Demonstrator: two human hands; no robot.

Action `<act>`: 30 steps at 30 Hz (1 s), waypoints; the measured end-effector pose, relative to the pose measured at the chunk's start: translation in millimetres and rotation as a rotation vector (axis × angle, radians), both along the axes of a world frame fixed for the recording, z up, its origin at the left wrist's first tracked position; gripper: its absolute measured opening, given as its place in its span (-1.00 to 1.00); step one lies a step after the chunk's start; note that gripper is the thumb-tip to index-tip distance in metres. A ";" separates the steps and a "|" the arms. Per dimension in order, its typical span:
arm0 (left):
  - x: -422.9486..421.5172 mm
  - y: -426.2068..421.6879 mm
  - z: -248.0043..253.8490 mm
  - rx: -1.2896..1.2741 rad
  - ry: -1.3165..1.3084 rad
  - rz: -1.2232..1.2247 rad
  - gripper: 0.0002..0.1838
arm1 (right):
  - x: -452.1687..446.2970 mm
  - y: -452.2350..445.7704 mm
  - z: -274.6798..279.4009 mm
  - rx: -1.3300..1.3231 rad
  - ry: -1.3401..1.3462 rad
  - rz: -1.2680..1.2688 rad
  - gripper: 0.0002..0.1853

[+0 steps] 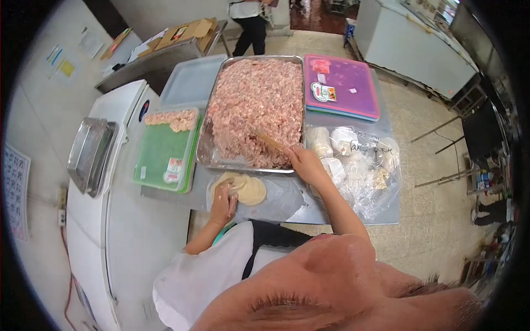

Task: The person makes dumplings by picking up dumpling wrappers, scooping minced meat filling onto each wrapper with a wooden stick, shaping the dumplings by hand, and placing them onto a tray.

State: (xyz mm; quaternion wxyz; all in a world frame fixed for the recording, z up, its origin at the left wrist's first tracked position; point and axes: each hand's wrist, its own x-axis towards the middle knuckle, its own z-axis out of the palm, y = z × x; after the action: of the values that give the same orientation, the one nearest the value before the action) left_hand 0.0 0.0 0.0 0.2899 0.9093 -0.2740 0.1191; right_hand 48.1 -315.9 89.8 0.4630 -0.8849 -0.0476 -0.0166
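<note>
My right hand (305, 164) is closed round the handle of a flat wooden stick (270, 142). The stick's far end is sunk in a big heap of ground meat (256, 99) that fills a metal tray (207, 153). Below the tray's near edge, my left hand (222, 205) has its fingers curled at a thin round dough wrapper (223, 181), which it seems to hold; part of the grip is hidden. Right beside that hand, a stack of pale dough wrappers (251, 191) lies on a plastic sheet (281, 201).
Left stands a green lidded tray (157, 149) with a row of filled dumplings (174, 118). Purple-topped trays (348, 83) sit at the right, above a plastic bag of wrapped packs (359, 165). Metal pans (91, 157) rest on a white freezer (130, 231). A person (249, 25) stands beyond the table.
</note>
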 end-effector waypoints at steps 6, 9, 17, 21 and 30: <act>-0.3 -28.7 15.5 -0.024 0.041 0.071 -0.59 | 3.2 -10.7 0.8 -0.071 -0.046 -0.019 -0.60; -5.4 -23.9 -7.0 0.054 0.016 0.104 -0.56 | 9.0 -14.4 -19.4 -0.214 -0.027 -0.004 -0.61; -1.2 -22.2 -6.0 0.053 -0.068 0.109 -0.56 | 25.3 -20.7 -42.2 -0.354 -0.223 0.078 -0.63; 0.6 -20.1 -10.6 0.014 -0.090 0.105 -0.57 | 15.0 -12.5 -12.0 -0.371 -0.177 0.076 -0.56; 1.8 -20.2 -8.3 0.018 -0.138 0.092 -0.57 | 22.4 -14.3 -13.6 -0.439 -0.052 0.041 -0.47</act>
State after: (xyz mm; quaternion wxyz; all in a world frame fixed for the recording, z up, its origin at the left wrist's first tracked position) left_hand 1.8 -20.2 -8.3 0.2566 0.9131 -0.2521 0.1922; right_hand 70.4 -330.2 76.2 0.2581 -0.9626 -0.0798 -0.0190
